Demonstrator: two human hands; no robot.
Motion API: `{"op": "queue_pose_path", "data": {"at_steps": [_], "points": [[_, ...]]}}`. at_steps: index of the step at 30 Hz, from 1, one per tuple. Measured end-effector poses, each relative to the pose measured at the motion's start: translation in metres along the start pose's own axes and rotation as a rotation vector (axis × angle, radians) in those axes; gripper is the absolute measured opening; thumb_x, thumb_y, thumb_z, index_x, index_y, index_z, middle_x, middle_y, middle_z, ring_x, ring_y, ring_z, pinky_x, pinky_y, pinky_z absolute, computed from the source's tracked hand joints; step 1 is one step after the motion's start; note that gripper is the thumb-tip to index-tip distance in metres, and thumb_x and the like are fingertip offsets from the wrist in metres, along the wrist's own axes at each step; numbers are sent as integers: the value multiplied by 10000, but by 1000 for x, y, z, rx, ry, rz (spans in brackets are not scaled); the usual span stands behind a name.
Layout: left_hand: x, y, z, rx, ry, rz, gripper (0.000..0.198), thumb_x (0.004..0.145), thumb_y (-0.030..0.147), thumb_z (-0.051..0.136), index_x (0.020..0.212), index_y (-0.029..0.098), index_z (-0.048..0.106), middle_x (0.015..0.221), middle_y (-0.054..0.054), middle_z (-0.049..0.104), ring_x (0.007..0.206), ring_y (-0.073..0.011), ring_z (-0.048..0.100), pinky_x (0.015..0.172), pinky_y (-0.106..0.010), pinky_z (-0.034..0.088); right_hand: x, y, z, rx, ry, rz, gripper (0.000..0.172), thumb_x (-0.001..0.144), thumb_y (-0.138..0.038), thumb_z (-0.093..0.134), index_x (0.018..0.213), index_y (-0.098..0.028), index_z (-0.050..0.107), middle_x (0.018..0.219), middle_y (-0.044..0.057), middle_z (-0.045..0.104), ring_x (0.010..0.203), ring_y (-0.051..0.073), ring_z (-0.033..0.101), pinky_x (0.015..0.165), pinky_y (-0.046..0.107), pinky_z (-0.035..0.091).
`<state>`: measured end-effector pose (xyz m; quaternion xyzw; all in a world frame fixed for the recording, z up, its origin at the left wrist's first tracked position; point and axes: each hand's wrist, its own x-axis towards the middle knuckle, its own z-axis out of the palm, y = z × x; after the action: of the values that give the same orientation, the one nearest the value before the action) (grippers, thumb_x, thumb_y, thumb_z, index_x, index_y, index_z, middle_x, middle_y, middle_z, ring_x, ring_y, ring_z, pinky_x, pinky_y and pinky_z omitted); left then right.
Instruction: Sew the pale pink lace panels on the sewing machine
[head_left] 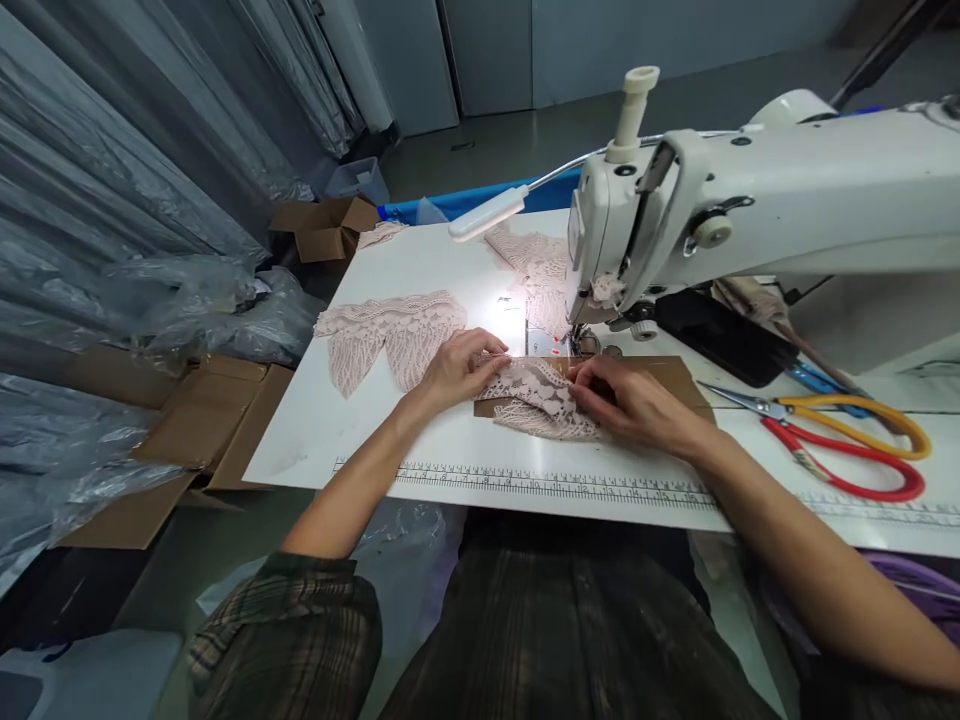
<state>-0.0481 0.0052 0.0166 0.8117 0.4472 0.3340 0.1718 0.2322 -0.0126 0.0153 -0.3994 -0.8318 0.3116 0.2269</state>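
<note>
A pale pink lace piece point(541, 398) lies on a brown card template point(675, 378) in front of the white sewing machine point(750, 200). My left hand point(459, 366) pinches the lace's left edge with closed fingers. My right hand point(634, 400) presses and grips the lace's right side, fingers curled on it. Both hands sit just before the needle area point(581, 340), which a small lamp point(491, 212) lights.
More lace pieces lie at the left point(390, 335) and behind the needle point(536, 265). Red and yellow scissors point(840, 435) rest at the right. A printed ruler point(555, 483) runs along the white table's front edge. Cardboard boxes point(202, 420) and plastic sheeting stand at the left.
</note>
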Motion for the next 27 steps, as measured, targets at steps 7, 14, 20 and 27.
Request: {"op": "queue_pose_path", "data": {"at_steps": [7,14,20,27], "points": [[-10,69,-37,-520,-244,-251,353,828,492,769,796,160,656,709,-22,665,600,-105,595,530,-220,465,-40,-27,-40,547,-372,221,429,851,-476,695,1148,-184,592,805,0,605,651,88,517,561,211,405],[31,52,-25,144,-460,-56,259,956,389,598,959,145,685,919,-94,688,761,-168,629,646,-283,476,-22,-2,-59,209,-92,353,508,763,-543,700,1128,-189,722,870,45,686,665,137,559,587,272,432],[84,8,15,378,-366,219,309,1014,204,404,1155,166,676,1242,-132,663,1123,-237,619,972,-425,471,-3,19,-40,59,63,337,485,799,-493,628,1156,-181,727,636,-19,574,565,120,463,554,265,354],[110,-15,51,303,-302,186,195,947,185,522,881,165,704,973,-126,670,1053,-309,623,937,-488,469,-9,32,-30,238,203,250,362,843,-475,669,1062,-193,722,911,51,719,814,192,635,733,304,512]]}}
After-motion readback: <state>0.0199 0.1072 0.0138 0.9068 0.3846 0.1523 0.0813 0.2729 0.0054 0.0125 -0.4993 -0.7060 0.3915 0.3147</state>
